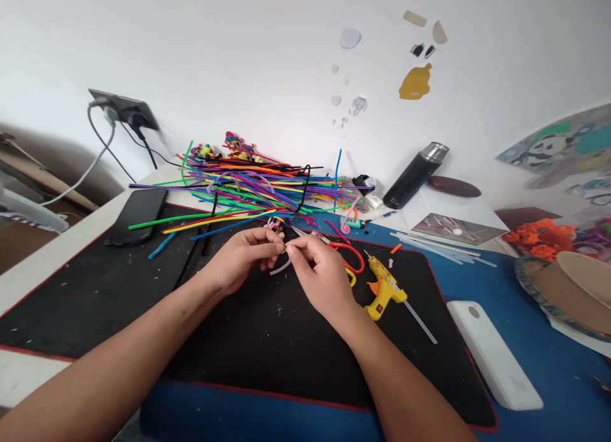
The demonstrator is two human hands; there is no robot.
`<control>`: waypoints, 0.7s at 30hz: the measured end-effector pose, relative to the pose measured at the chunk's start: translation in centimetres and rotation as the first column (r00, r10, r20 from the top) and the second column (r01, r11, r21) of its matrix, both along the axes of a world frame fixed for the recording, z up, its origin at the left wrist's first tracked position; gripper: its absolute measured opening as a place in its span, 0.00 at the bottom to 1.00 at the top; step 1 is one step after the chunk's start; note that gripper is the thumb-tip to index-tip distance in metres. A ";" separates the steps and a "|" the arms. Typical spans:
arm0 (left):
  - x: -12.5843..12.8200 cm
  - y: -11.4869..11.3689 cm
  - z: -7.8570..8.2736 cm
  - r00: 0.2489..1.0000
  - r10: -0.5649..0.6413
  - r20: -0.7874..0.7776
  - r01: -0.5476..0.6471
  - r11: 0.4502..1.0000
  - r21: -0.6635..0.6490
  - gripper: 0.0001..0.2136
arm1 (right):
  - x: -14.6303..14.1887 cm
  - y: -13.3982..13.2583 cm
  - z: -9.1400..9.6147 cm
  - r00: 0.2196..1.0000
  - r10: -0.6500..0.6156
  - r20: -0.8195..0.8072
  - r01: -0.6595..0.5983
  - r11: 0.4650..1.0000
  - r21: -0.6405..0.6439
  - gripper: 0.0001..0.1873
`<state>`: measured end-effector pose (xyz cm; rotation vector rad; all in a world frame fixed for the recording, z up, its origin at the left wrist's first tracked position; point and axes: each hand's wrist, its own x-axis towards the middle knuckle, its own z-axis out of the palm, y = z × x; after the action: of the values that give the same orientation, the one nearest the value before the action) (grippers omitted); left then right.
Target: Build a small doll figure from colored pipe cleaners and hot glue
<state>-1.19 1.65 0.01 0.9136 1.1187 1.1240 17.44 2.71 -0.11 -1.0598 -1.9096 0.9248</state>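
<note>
My left hand (255,248) and my right hand (317,264) meet over the black mat (267,346), each closed in a pinch. Fingertips of both hands come together on something tiny that they mostly cover. A pale lilac strand (280,269), like a pipe cleaner end, curves out just below the fingertips; which hand has it I cannot tell. Right behind my left fingers shows a small yellow, black and pink figure (275,224), partly hidden. Scissors with orange-red handles (353,254) lie beyond my right hand, their blades partly behind it.
A large heap of coloured pipe cleaners (267,187) lies along the wall. To the right are a yellow glue gun (384,292), clear glue sticks (439,246), a white power bank (494,356) and a leaning black flask (413,178). A phone (137,216) rests at the left.
</note>
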 end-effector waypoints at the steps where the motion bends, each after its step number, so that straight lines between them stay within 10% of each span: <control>1: 0.0 0.0 0.0 1.000 -0.002 0.000 0.002 1.000 0.004 0.11 | 0.0 0.0 0.0 1.000 -0.001 -0.028 0.000 1.000 -0.030 0.11; 10: 0.0 -0.2 -0.1 0.999 0.013 0.050 -0.015 0.999 0.038 0.12 | -0.3 0.5 -0.2 0.937 0.047 -0.345 -0.208 0.872 -0.444 0.14; 21: -0.1 -0.2 -0.4 0.996 -0.003 0.090 -0.003 0.997 0.074 0.13 | -0.7 0.4 -0.4 0.881 0.030 -0.471 -0.316 0.778 -0.543 0.15</control>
<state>-1.33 1.41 -0.36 0.9110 1.0091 1.2018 16.74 3.12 -0.54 -0.9026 -1.3579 1.8118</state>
